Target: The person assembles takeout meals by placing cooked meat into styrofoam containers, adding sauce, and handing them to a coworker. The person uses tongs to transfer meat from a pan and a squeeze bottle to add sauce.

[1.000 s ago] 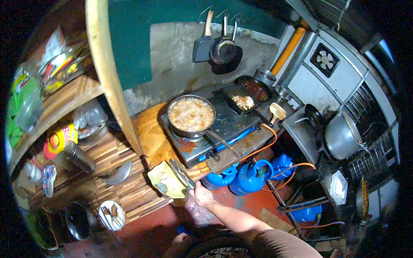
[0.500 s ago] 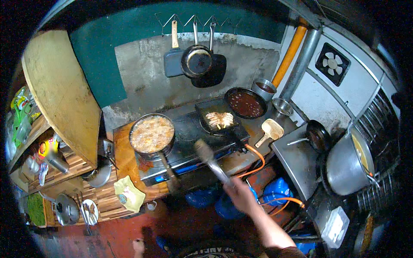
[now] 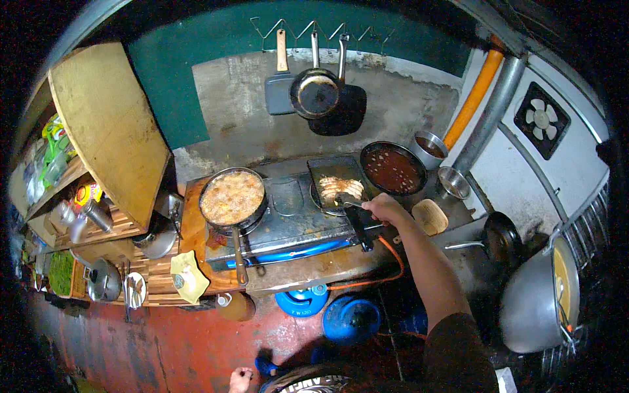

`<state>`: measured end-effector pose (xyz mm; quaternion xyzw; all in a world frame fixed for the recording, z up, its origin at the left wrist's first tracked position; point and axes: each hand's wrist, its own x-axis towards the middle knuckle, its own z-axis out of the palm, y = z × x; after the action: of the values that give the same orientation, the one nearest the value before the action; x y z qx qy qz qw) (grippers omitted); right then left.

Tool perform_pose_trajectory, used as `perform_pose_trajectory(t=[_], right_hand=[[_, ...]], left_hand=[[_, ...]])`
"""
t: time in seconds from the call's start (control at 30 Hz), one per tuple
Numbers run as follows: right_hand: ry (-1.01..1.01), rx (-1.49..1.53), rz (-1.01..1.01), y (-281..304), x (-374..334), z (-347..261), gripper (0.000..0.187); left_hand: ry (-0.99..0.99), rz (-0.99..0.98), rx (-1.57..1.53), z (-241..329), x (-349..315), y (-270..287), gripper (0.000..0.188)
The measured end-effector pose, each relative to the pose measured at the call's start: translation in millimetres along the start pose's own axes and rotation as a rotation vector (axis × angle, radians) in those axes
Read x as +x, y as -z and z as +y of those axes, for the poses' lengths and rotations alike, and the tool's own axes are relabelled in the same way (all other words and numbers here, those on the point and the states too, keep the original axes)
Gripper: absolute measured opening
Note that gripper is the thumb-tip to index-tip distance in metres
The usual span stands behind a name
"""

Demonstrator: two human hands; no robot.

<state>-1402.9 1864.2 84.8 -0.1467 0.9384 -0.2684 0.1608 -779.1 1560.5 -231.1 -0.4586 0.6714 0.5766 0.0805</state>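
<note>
My right hand (image 3: 385, 208) reaches over the stove's right burner, fingers closed around a silver utensil (image 3: 358, 205) with a dark end; its exact kind is unclear. That end touches pale, browned strips of food (image 3: 342, 188) in a square dark pan (image 3: 318, 171), whose black handle (image 3: 357, 226) points toward me. Low at the bottom edge hangs my left hand (image 3: 241, 380), its fingers curled and partly cut off; whether it holds anything is hidden. On the left burner a round pan (image 3: 236, 226) holds bubbling, frothy golden oil (image 3: 232, 196).
A wide pan of dark red sauce (image 3: 393, 168), a small pot (image 3: 430, 149) and a wooden paddle (image 3: 430, 217) stand right of the stove. Farther right is a large pot (image 3: 534, 301). Blue gas cylinders (image 3: 352, 319) with an orange hose (image 3: 401, 265) sit below. Pans (image 3: 315, 93) hang on the wall.
My right hand has swung up and forward, bringing the utensil from the stove's front edge to the food in the square pan. The view has shifted, and my left hand appears farther right.
</note>
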Motion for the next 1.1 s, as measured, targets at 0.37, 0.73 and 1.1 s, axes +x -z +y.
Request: perform_pose_trajectory(t=[0.37, 0.73, 1.1], right_hand=[[0.094, -0.139, 0.016, -2, 24, 15, 0.041], [0.535, -1.075, 0.202, -1, 32, -105, 0.019], [0.611, -1.086, 0.375, -51, 21, -44, 0.012]], left_hand=[[0.227, -0.13, 0.355, -129, -40, 27, 0.053], [-0.089, 0.135, -0.083, -55, 15, 14, 0.014], [0.139, 0.166, -0.017, -125, -21, 3, 0.016]])
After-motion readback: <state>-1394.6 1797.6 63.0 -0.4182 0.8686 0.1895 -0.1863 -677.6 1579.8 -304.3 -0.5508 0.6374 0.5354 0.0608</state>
